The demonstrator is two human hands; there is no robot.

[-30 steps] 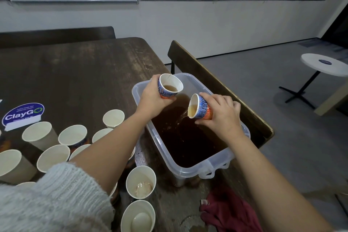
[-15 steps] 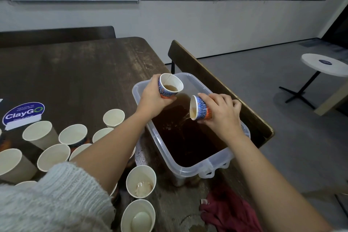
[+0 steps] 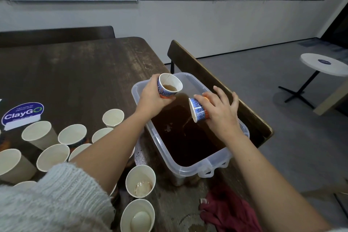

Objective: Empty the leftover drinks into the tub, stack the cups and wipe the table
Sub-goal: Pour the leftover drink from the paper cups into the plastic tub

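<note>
The right hand gripped a tipped blue cup, mouth down over the tub of brown liquid. The left hand held a second cup, undrained. Beside the left forearm, paper cups stood unstacked; wiping remained.
</note>
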